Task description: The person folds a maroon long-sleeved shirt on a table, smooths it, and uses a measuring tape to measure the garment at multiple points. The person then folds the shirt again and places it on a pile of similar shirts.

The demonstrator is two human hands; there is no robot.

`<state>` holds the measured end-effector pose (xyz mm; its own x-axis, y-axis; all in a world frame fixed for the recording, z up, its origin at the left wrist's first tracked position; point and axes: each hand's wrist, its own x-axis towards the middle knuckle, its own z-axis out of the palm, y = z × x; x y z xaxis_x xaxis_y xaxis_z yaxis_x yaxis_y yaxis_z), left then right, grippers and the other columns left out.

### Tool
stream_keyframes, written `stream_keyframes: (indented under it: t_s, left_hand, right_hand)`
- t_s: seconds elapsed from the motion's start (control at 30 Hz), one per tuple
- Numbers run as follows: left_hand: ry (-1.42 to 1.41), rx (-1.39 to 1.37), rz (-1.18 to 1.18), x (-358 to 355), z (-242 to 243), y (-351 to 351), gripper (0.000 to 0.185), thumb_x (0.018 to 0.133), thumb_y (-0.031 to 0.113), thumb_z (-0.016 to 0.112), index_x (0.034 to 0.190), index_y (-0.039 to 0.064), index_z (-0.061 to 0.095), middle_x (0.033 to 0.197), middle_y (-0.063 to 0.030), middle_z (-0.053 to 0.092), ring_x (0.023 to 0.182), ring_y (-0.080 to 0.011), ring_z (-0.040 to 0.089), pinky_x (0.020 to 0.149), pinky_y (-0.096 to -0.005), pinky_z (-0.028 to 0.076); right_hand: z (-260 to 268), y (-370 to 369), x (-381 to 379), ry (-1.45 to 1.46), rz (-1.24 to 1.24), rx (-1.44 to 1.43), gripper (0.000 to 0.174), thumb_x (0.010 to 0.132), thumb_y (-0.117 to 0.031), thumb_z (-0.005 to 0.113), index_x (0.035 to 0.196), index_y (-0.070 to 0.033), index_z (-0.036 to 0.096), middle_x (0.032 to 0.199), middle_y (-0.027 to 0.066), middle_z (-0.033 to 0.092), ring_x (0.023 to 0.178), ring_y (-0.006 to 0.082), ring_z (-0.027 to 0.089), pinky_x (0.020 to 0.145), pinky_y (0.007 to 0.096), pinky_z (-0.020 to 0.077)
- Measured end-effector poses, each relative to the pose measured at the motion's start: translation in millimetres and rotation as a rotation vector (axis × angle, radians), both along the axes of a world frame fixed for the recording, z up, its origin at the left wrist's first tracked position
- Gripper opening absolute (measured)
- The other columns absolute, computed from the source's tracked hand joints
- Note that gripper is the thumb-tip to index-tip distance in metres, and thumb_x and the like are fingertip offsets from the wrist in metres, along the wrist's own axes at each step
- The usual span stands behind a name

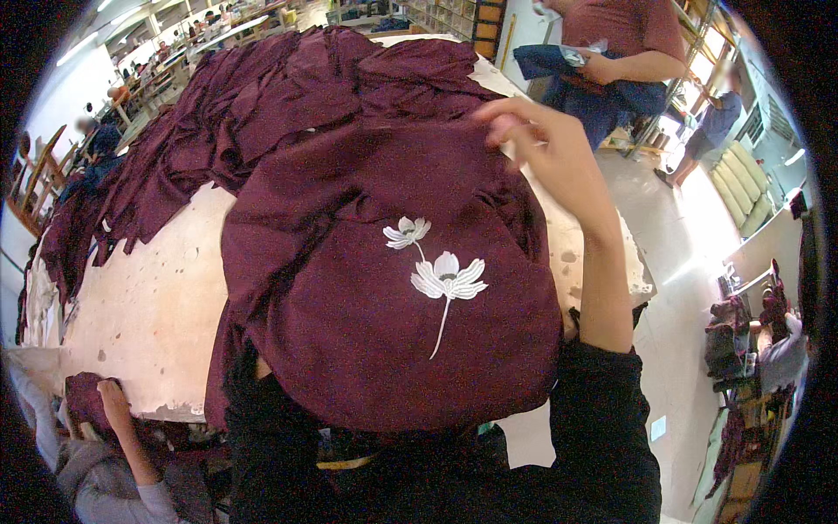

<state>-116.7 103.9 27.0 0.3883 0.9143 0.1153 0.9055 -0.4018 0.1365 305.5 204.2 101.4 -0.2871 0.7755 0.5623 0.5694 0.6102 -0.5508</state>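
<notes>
A maroon garment is spread before me at the table's front edge, with two white embroidered flowers on its front. My right hand is raised at the garment's far right side, fingers bent and blurred by motion. Whether those fingers pinch any cloth cannot be made out. My left forearm, in a black sleeve, runs under the garment's near left side. Only a small strip of my left hand or wrist shows there; cloth hides the fingers. Beyond lies a large heap of maroon fabric.
The pale, worn wooden table has stains and chipped edges. At lower left a co-worker's hand rests on maroon cloth. Across the table's far right corner stands a person holding dark folded cloth. Another person stands farther right.
</notes>
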Motion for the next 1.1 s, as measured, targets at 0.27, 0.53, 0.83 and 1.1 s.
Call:
stream_keyframes:
  t_s: [0.27, 0.53, 0.83, 1.1]
  left_hand:
    - [0.079, -0.061, 0.802, -185, -22, -113, 0.058, 0.083, 0.044, 0.050, 0.135, 0.020, 0.039, 0.137, -0.0124, 0.035, 0.126, -0.0314, 0.031, 0.102, -0.0536, 0.022]
    - [0.090, 0.012, 0.745, -157, -22, -81, 0.059, 0.082, 0.038, 0.054, 0.135, 0.017, 0.039, 0.133, -0.0144, 0.039, 0.122, -0.0327, 0.036, 0.100, -0.0504, 0.026]
    - [0.055, 0.078, -0.097, 78, -49, 71, 0.060, 0.081, 0.031, 0.059, 0.134, 0.014, 0.039, 0.128, -0.0167, 0.044, 0.116, -0.0341, 0.042, 0.099, -0.0467, 0.031]
    - [0.119, 0.010, -0.072, 50, -26, -5, 0.061, 0.080, 0.025, 0.064, 0.134, 0.011, 0.039, 0.124, -0.0187, 0.048, 0.111, -0.0353, 0.047, 0.097, -0.0434, 0.036]
  right_hand:
    - [-157, 97, 99, -0.161, -0.398, -0.058, 0.023, 0.075, -0.013, 0.058, 0.093, 0.000, 0.064, 0.090, 0.0220, 0.064, 0.087, 0.0351, 0.062, 0.082, 0.0388, 0.0462]
    - [-125, 53, 135, -0.431, -0.904, 0.250, 0.043, 0.075, -0.018, 0.066, 0.113, -0.004, 0.052, 0.113, 0.0231, 0.052, 0.104, 0.0382, 0.052, 0.090, 0.0450, 0.0415]
    - [-166, 23, -61, -0.624, -0.062, -0.140, 0.049, 0.089, -0.052, 0.042, 0.135, -0.039, 0.035, 0.149, 0.0087, 0.017, 0.134, 0.0433, 0.016, 0.099, 0.0708, 0.0084]
    - [-172, 24, -61, -0.650, -0.074, -0.107, 0.043, 0.090, -0.038, 0.045, 0.132, -0.042, 0.039, 0.149, 0.0077, 0.020, 0.135, 0.0403, 0.015, 0.100, 0.0703, 0.0089]
